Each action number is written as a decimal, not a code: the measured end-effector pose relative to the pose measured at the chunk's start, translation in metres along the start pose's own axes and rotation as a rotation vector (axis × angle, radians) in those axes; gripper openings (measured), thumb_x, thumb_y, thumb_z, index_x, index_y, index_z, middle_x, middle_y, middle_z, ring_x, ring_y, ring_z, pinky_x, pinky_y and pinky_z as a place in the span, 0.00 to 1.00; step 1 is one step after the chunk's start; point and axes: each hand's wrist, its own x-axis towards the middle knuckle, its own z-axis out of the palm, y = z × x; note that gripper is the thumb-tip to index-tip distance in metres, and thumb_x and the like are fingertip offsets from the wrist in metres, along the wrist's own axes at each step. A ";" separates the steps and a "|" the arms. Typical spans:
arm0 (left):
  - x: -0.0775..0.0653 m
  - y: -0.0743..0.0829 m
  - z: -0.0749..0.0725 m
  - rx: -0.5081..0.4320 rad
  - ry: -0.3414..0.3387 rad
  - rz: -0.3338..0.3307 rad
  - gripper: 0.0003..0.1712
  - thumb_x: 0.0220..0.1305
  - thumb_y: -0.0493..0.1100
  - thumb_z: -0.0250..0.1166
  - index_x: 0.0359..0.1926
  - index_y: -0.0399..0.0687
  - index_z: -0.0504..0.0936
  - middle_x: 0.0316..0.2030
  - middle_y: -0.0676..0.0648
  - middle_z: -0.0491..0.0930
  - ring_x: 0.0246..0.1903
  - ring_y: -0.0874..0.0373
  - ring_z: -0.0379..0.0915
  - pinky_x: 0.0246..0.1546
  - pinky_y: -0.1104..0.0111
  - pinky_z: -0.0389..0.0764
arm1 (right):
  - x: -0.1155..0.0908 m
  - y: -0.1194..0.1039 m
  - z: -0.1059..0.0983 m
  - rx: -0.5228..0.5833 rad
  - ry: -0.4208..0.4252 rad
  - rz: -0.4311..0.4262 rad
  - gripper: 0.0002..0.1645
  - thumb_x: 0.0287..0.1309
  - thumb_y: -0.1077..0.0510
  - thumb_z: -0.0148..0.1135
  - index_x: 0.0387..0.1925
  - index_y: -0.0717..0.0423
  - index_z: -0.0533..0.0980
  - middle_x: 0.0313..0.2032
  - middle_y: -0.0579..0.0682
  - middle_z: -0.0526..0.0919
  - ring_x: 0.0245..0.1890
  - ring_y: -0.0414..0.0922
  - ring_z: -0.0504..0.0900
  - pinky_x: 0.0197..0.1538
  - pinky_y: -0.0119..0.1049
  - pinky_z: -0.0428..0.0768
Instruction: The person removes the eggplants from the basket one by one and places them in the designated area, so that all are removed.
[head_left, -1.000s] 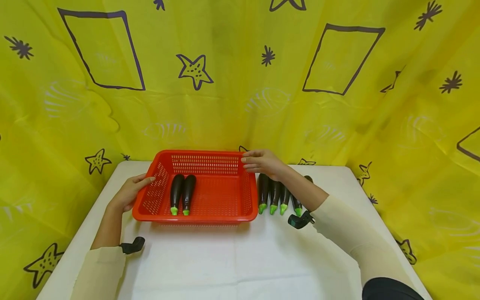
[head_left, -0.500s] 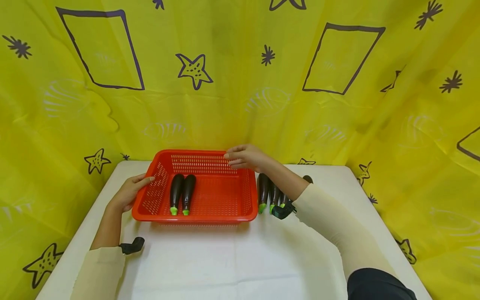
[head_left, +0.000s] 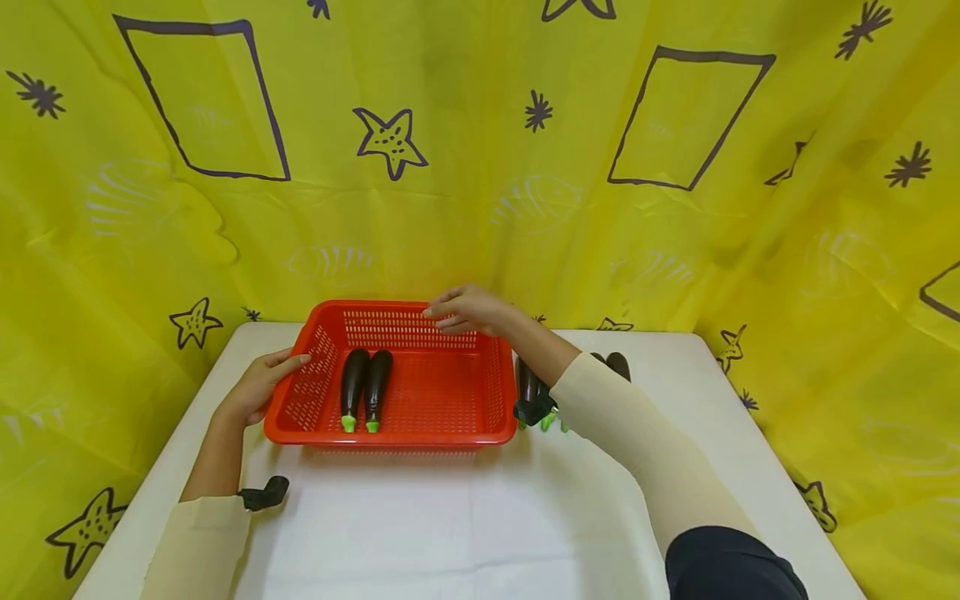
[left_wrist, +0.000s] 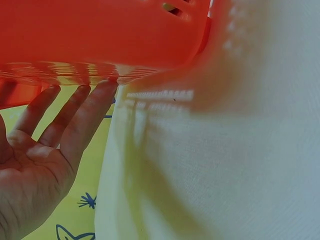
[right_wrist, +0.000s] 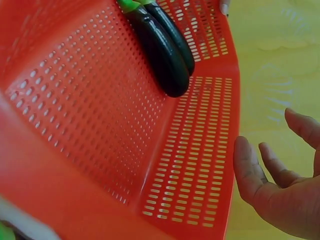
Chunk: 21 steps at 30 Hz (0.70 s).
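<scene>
A red plastic basket (head_left: 442,400) with slotted walls stands on the table. Inside, toward its left, two dark eggplants (head_left: 364,387) lie side by side, green ends toward me. My left hand (head_left: 257,385) holds the basket's left side, thumb over the rim; in the left wrist view its fingers (left_wrist: 77,122) reach the outer wall. My right hand (head_left: 472,310) is at the far rim, holding nothing. The right wrist view shows its fingers spread and slightly bent, thumb apart, one fingertip right at the rim.
More eggplants (head_left: 527,382) lie in a row just right of the basket, partly hidden by my right forearm. A white cloth (head_left: 420,525) covers the table. Yellow patterned curtain (head_left: 465,225) hangs close behind and on both sides.
My right hand has moved left along the far rim, from the basket's back right corner toward its middle. The left hand, basket and the two eggplants inside have stayed put.
</scene>
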 end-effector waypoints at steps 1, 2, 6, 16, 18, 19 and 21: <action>0.000 0.000 0.000 0.002 0.000 0.001 0.41 0.82 0.54 0.56 0.79 0.29 0.56 0.47 0.50 0.85 0.41 0.55 0.87 0.42 0.54 0.89 | 0.002 0.000 0.001 -0.004 0.002 0.003 0.31 0.73 0.62 0.65 0.71 0.72 0.69 0.68 0.65 0.74 0.68 0.66 0.73 0.70 0.54 0.73; 0.000 0.000 0.000 0.004 0.001 0.000 0.41 0.82 0.54 0.56 0.79 0.29 0.56 0.47 0.50 0.85 0.41 0.55 0.87 0.42 0.55 0.89 | 0.004 0.000 0.002 -0.012 0.003 0.007 0.30 0.73 0.62 0.65 0.70 0.72 0.70 0.68 0.65 0.74 0.68 0.66 0.73 0.70 0.54 0.73; 0.000 -0.001 0.001 -0.006 0.006 -0.003 0.41 0.82 0.54 0.56 0.79 0.29 0.56 0.47 0.50 0.85 0.41 0.55 0.87 0.42 0.55 0.89 | 0.012 0.001 0.005 -0.039 0.003 0.016 0.28 0.72 0.63 0.65 0.68 0.72 0.71 0.64 0.65 0.78 0.66 0.66 0.75 0.69 0.55 0.73; 0.000 -0.001 0.002 -0.037 -0.006 -0.001 0.40 0.82 0.53 0.56 0.79 0.29 0.56 0.48 0.49 0.85 0.42 0.54 0.87 0.42 0.54 0.89 | 0.033 0.013 0.009 -0.066 0.004 0.037 0.26 0.70 0.67 0.66 0.65 0.75 0.74 0.60 0.68 0.79 0.65 0.68 0.75 0.68 0.56 0.74; 0.000 -0.001 0.001 -0.031 -0.001 0.000 0.40 0.82 0.53 0.56 0.79 0.29 0.57 0.48 0.49 0.85 0.42 0.54 0.88 0.42 0.54 0.89 | 0.036 0.015 0.012 -0.075 -0.002 0.042 0.27 0.70 0.67 0.67 0.66 0.74 0.73 0.61 0.68 0.79 0.66 0.67 0.74 0.68 0.56 0.74; 0.000 0.000 0.001 -0.032 0.002 -0.002 0.40 0.82 0.53 0.56 0.79 0.29 0.57 0.48 0.49 0.85 0.41 0.55 0.88 0.42 0.55 0.89 | 0.038 0.016 0.013 -0.080 -0.004 0.043 0.27 0.70 0.67 0.67 0.66 0.74 0.73 0.61 0.68 0.79 0.66 0.67 0.74 0.68 0.55 0.74; 0.000 0.000 0.001 -0.032 0.004 -0.001 0.40 0.82 0.53 0.56 0.79 0.29 0.57 0.48 0.49 0.85 0.41 0.55 0.87 0.41 0.55 0.89 | 0.041 0.017 0.016 -0.103 -0.009 0.037 0.28 0.70 0.66 0.67 0.66 0.74 0.73 0.60 0.68 0.79 0.65 0.67 0.75 0.67 0.55 0.75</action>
